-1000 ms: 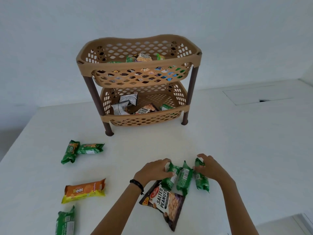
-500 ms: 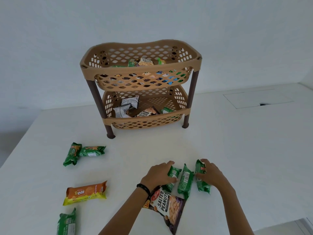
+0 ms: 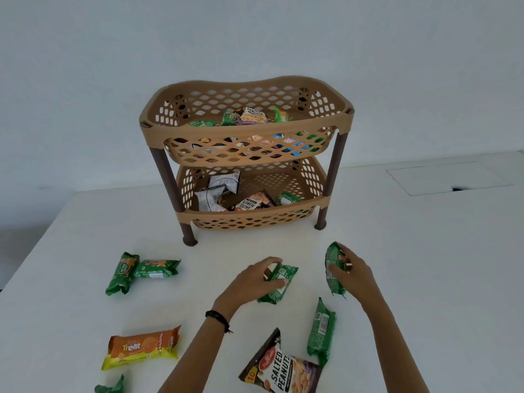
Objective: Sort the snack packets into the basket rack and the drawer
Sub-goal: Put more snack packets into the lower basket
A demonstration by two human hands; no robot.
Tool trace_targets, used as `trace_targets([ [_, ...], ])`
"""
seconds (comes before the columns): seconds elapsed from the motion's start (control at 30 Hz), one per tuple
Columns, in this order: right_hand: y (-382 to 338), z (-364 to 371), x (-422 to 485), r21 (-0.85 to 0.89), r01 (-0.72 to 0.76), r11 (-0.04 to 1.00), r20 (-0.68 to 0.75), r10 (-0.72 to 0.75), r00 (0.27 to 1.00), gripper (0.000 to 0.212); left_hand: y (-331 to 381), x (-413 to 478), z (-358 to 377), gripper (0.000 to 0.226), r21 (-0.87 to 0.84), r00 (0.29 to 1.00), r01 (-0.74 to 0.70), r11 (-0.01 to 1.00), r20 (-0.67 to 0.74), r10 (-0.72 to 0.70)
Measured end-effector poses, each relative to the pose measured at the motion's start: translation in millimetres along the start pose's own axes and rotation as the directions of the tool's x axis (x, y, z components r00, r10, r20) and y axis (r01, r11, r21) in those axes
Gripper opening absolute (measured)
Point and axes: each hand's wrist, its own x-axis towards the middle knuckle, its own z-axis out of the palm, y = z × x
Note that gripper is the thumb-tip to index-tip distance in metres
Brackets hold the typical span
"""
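White tabletop: left hand [image 3: 256, 280] and right hand [image 3: 351, 272] each clasp a green biscuit packet [image 3: 279, 283], [image 3: 334, 269], likely bound for the far basket rack [image 3: 246, 129].

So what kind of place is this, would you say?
Probably a home or plain recording room: white table, blank wall, and a tan basket rack holding snack packets.

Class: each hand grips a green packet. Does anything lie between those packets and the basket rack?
Nothing visible. Only bare table separates the basket rack from the left green packet in the left hand and the right green packet in the right hand.
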Motion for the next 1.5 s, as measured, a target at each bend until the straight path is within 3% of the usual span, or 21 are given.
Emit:
trace_targets([
  [0.17,-29,8,27,0.271,0.092,0.958,-0.152,-0.051,0.987,0.059,15,8,-34,0.042,-0.153,0.990,-0.098,0.983,-0.116,0.081],
  [0.3,-53,14,50,0.360,0.216,0.908,-0.196,-0.153,0.969,0.049,29,24,-61,0.038,-0.236,0.958,-0.208,0.949,-0.246,0.149],
  [0.53,-100,30,110,0.187,0.424,0.886,-0.283,-0.364,0.887,0.043,44,83,-97,0.044,-0.317,0.886,-0.247,0.916,-0.457,0.081],
  [0.73,-123,42,175,-0.095,0.551,0.829,-0.161,-0.559,0.814,0.043,50,152,-113,0.039,-0.429,0.878,-0.235,0.872,-0.479,0.001],
  [0.83,-124,48,202,-0.163,0.511,0.844,-0.124,-0.531,0.838,0.046,51,181,-116,0.027,-0.468,0.867,-0.200,0.861,-0.494,-0.067],
  [0.93,-115,53,221,-0.231,0.368,0.901,-0.076,-0.394,0.916,0.045,49,203,-113,0.006,-0.432,0.852,-0.231,0.872,-0.523,-0.034],
  [1.07,-106,60,237,-0.330,0.196,0.923,0.025,-0.199,0.980,0.044,50,221,-103,0.004,-0.405,0.904,-0.147,0.902,-0.425,-0.043],
  [1.13,-105,63,242,-0.377,0.135,0.916,0.057,-0.123,0.991,0.039,48,229,-98,0.031,-0.348,0.924,-0.041,0.937,-0.369,-0.097],
  [1.2,-104,64,245,-0.385,0.098,0.918,0.057,-0.082,0.995,0.034,46,232,-97,0.039,-0.271,0.929,0.053,0.961,-0.339,-0.147],
  [1.37,-104,64,247,-0.435,0.089,0.896,0.083,-0.058,0.995,0.037,43,231,-98,0.033,-0.166,0.910,0.093,0.982,-0.385,-0.152],
  [1.5,-105,63,244,-0.436,0.098,0.894,0.070,-0.074,0.995,0.038,46,222,-100,0.022,-0.021,0.884,0.070,0.997,-0.461,-0.072],
])
